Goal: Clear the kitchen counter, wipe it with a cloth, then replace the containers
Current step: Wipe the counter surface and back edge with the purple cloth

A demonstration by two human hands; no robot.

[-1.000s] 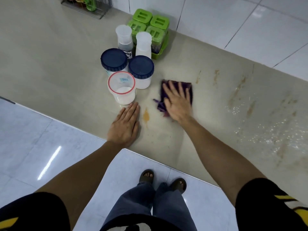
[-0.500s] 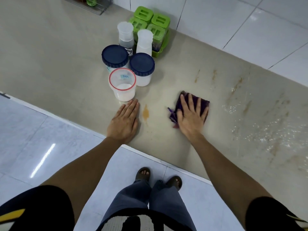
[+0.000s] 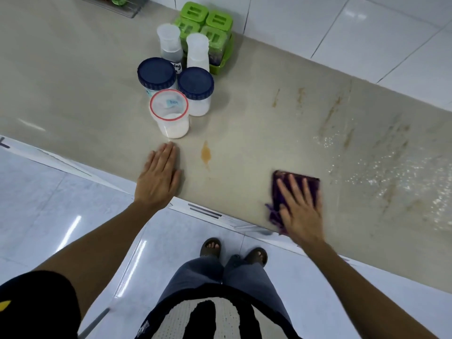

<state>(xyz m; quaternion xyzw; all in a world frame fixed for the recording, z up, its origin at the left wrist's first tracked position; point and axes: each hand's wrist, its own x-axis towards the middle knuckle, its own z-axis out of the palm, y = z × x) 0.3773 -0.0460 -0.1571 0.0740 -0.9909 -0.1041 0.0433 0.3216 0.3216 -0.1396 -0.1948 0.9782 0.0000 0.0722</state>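
Two grips rest flat on the broad beige stone desk (image 3: 73,81), which runs from upper left to lower right below a white tiled wall (image 3: 367,33). At its right end, a wet speckled patch (image 3: 391,172); toward the wall, faint brownish streaks (image 3: 332,111). Bunched at the back left, well apart from the cloth: green-lidded box set in a green tray (image 3: 208,25), two blue-lidded round jars (image 3: 156,73), one clear red-rimmed plastic tub (image 3: 171,118) nearest the front edge, two white plastic bottles (image 3: 197,48).

Right grip (image 3: 302,214): fingers spread, palm down, pressing the folded purple cloth (image 3: 303,184) onto the desk right at its front edge, frayed corner at the lip. Left grip (image 3: 159,177): spread flat on bare desk, pinching nothing, fingertips just short of the tub.

Smallest and most telling: one small orange stain (image 3: 205,154), lying left of the cloth and a little further in from the edge, between the two grips. Sits nearer the left grip, yet the cloth is under the right. Long axis roughly front to back, so probably calls for a leftward sweep crossing it broadside. Wiping looks under way, with streaks and stain unwiped and the containers not yet replaced.
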